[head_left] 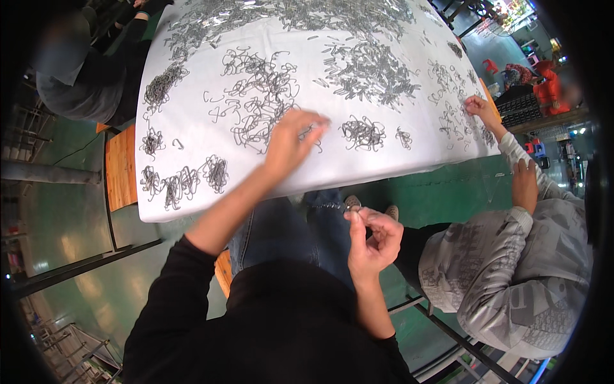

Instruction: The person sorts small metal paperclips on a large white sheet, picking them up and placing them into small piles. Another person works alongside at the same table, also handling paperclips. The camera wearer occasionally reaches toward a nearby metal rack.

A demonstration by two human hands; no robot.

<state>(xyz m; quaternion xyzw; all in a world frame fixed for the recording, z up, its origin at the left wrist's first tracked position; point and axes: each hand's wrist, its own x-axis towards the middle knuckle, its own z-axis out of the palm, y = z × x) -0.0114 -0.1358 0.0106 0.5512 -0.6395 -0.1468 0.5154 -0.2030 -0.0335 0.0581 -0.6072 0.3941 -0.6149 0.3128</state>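
Note:
Above the near edge of the white-covered table (396,150), my left hand (291,144) is slightly blurred, its thumb and fingers apart with nothing visible between them. Beside it is a loose spread of bent wire hooks (256,121). To its right sits a small heap of wire hooks (362,133). My right hand (376,242) is in front of the table, over my lap, thumb and forefinger pinched together. A small dark metal piece shows at those fingertips; its exact shape is too small to make out.
Many short, narrow metal pieces (371,73) cover the table's middle and far side. Several hook clumps (216,173) lie at the near left corner. A person in a grey patterned top (505,269) sits close on my right, one hand at the table. Another person (83,83) is at the left.

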